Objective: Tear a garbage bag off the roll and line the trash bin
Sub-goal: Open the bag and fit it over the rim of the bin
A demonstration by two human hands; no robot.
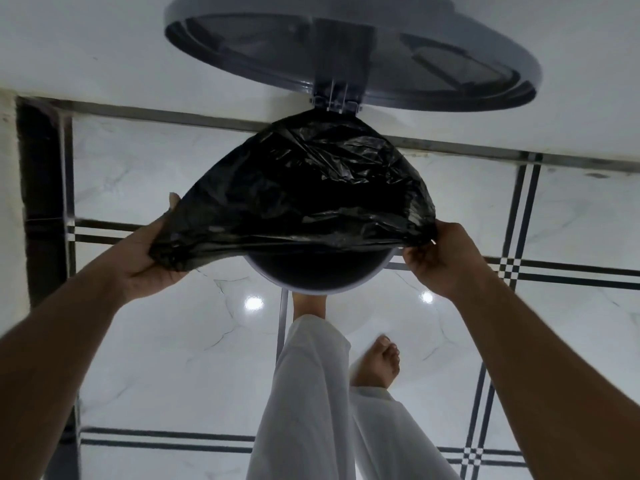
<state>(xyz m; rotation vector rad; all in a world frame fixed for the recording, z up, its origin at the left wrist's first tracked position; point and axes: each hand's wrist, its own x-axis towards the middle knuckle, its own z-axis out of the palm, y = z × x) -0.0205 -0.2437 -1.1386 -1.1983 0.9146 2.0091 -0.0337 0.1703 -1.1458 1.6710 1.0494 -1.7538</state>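
Observation:
A black garbage bag [304, 192] is stretched over the round trash bin [311, 287], covering its far side and middle. The near part of the bin's white rim and dark inside still shows below the bag's edge. My left hand [149, 258] grips the bag's left corner. My right hand [440, 258] pinches the bag's right edge beside the rim. The bin's grey lid [353, 53] stands open behind it, hinged at the back. No roll is in view.
The bin stands on a glossy white marble floor [173, 358] with dark tile lines, against a white wall [104, 46]. My bare foot [308, 306] rests at the bin's base; my other foot [379, 362] is just behind. A dark gap [38, 202] runs along the left.

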